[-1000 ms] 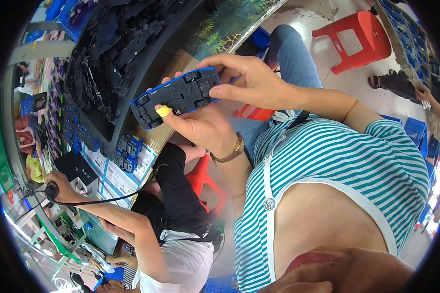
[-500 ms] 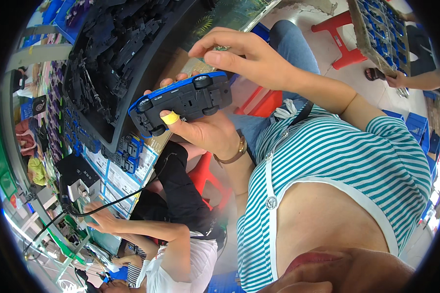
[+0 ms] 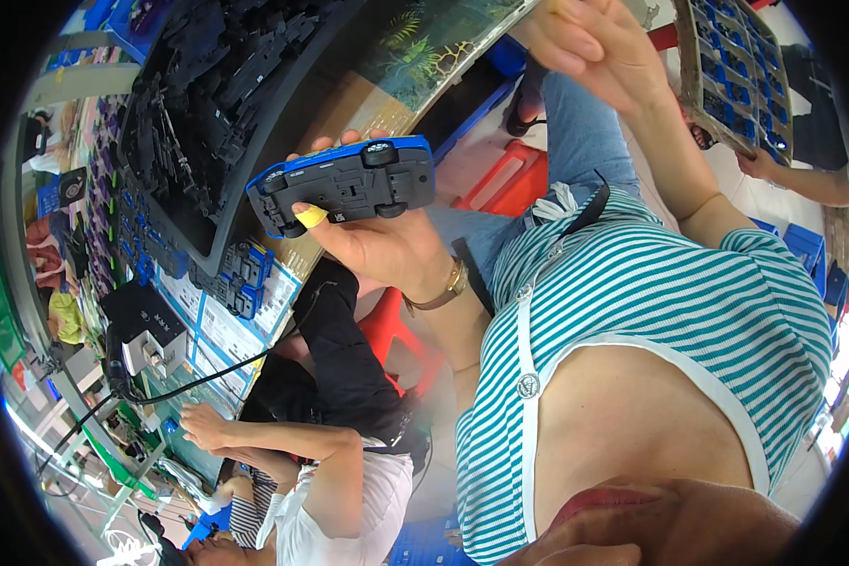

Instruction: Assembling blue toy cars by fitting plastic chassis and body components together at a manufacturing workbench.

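A blue toy car [image 3: 354,187] rests in my left hand [image 3: 382,250], its black underside and wheels facing up. The thumb, wrapped in yellow tape, presses on the underside, and the other fingers curl behind the far side. My right hand [image 3: 599,57] is raised at the upper right, away from the car. Its fingers are bent in and close together; whether anything small sits between them is hidden. Beyond the car stands a large black bin [image 3: 209,247] heaped with black plastic parts [image 3: 222,113].
Several blue and black toy cars [image 3: 241,278] lie beside the bin on the table. A black box [image 3: 141,321] with a cable stands nearby. At the left, a co-worker in white [image 3: 335,500] reaches over the table. Another person holds a tray [image 3: 693,80] of blue pieces. A red stool [image 3: 514,179] is below.
My right hand has moved from just above the car up and to the right, its fingers curling in. My left hand keeps hold of the car, nearly in place.
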